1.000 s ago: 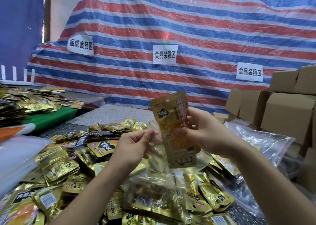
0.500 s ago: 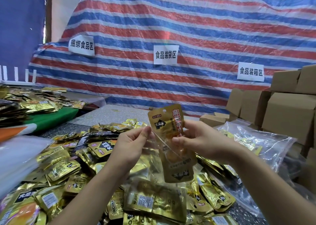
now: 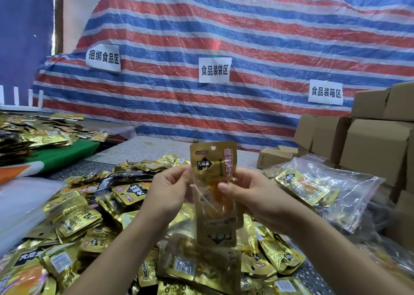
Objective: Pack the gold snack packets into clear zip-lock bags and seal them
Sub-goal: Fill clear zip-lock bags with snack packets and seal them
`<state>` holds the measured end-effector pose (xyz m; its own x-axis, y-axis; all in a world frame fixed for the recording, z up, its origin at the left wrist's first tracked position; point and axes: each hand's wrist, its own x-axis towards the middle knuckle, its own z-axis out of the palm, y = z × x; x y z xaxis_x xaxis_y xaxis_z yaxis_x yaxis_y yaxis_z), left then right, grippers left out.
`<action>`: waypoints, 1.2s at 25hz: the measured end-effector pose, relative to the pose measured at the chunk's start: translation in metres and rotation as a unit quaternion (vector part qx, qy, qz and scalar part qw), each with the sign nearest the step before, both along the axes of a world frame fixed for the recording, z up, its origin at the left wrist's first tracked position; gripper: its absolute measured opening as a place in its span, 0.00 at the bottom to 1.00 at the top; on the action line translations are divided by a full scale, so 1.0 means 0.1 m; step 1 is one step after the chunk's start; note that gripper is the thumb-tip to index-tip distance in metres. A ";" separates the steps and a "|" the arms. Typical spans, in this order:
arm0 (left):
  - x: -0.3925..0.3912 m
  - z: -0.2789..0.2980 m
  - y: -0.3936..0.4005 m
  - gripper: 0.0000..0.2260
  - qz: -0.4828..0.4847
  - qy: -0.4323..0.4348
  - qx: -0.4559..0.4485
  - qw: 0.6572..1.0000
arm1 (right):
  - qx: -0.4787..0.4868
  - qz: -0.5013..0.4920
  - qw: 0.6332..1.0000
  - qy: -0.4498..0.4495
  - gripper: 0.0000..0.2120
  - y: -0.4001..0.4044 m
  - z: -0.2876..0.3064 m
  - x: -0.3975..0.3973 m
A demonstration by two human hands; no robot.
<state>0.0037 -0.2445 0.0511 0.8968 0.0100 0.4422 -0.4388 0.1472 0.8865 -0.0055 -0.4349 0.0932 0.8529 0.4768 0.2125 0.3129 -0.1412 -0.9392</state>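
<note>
Pinching a clear zip-lock bag (image 3: 202, 201) — left hand (image 3: 167, 191), right hand (image 3: 253, 196) — gold snack packet (image 3: 212, 171) half inside.

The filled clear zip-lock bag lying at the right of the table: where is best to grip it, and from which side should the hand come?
Probably best to pinch the filled clear zip-lock bag at its empty, crumpled right end, coming from above on the right. The gold snack packets inside bunch toward its left, so that flat film is free. The brown cardboard boxes stand behind it, so a reach from behind is blocked.
</note>
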 end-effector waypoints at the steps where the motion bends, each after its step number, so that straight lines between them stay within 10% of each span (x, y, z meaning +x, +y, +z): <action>1: 0.00 0.00 0.00 0.13 0.010 -0.002 0.002 1.000 | -0.006 0.003 1.000 -0.001 0.09 0.02 -0.03 -0.02; 10: 0.03 -0.03 0.01 0.15 0.052 -0.005 0.004 0.999 | -0.294 -0.087 0.929 -0.208 0.04 -0.07 0.29 -0.10; 30: -0.02 -0.02 -0.07 0.13 -0.006 0.004 0.015 1.000 | -0.271 -0.062 0.956 -0.094 0.04 -0.18 0.31 0.04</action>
<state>0.0013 -0.2515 0.0488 0.9005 -0.0136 0.4346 -0.4298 0.1244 0.8943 -0.0018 -0.4532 0.1246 0.8811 0.4580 0.1178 0.4180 -0.6377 -0.6470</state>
